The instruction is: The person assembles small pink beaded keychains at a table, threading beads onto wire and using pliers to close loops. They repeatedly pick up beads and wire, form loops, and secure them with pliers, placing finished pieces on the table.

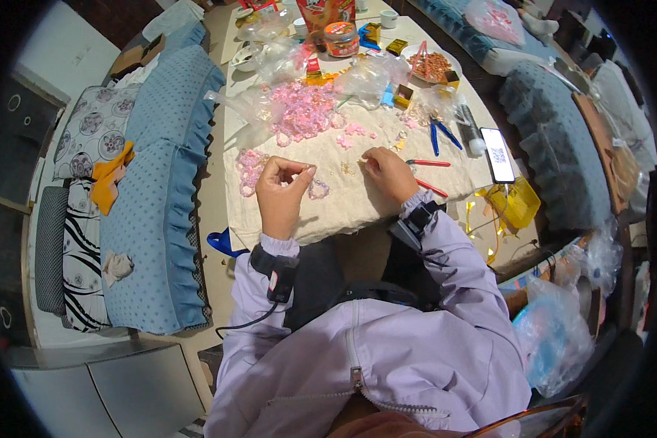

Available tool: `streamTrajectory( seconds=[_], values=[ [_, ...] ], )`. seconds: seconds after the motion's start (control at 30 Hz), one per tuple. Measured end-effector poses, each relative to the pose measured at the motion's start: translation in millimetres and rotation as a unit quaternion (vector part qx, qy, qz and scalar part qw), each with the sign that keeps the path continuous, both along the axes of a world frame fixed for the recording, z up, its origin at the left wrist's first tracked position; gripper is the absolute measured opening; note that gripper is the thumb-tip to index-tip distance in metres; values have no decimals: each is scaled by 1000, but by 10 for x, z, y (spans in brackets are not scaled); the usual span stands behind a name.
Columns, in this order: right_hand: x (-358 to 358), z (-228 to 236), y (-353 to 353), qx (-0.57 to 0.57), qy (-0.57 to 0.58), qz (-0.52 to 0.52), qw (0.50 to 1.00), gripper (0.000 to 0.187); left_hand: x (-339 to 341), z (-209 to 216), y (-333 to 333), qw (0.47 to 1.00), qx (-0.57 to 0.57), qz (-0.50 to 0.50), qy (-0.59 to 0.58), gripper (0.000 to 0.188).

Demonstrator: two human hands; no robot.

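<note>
My left hand (281, 196) is closed, thumb and forefinger pinched above the cloth. A small pink and purple beaded bracelet (318, 192) hangs or rests just below those fingertips. My right hand (390, 175) has curled fingers, their tips down at the cloth; anything between them is too small to make out. Tiny gold-coloured findings (348, 168) lie between the two hands. Beside my left hand is a group of similar bracelets (251, 172). Red-handled pliers (432, 163) lie partly behind my right hand, with blue-handled pliers (436, 136) farther off.
A heap of pink beaded strands (304, 109) covers the middle of the cloth (285, 226). Clear plastic bags, a jar (341, 39) and a plate of nuts (432, 67) crowd the far end. To the right are a phone (498, 155) and a yellow basket (517, 203). Blue-covered sofas flank the table.
</note>
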State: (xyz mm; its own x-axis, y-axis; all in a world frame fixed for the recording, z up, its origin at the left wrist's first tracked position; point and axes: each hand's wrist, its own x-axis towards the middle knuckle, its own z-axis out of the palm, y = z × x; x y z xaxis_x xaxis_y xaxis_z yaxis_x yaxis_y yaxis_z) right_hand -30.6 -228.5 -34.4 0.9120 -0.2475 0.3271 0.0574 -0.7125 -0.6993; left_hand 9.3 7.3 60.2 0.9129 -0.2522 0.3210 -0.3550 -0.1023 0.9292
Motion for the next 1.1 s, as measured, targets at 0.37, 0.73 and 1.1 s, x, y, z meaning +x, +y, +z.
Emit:
streamTrajectory(
  seconds=[0.37, 0.73, 1.1],
  values=[
    [695, -77, 27, -82, -32, -8, 996, 16, 38, -163, 36, 998, -35, 2, 52, 17],
    [483, 123, 173, 297, 2, 51, 954, 17, 31, -175, 26, 982, -135, -25, 133, 18],
    [-172, 835, 601, 259, -158, 127, 944, 11, -114, -15, -26, 974, -180, -49, 128, 19]
  ],
)
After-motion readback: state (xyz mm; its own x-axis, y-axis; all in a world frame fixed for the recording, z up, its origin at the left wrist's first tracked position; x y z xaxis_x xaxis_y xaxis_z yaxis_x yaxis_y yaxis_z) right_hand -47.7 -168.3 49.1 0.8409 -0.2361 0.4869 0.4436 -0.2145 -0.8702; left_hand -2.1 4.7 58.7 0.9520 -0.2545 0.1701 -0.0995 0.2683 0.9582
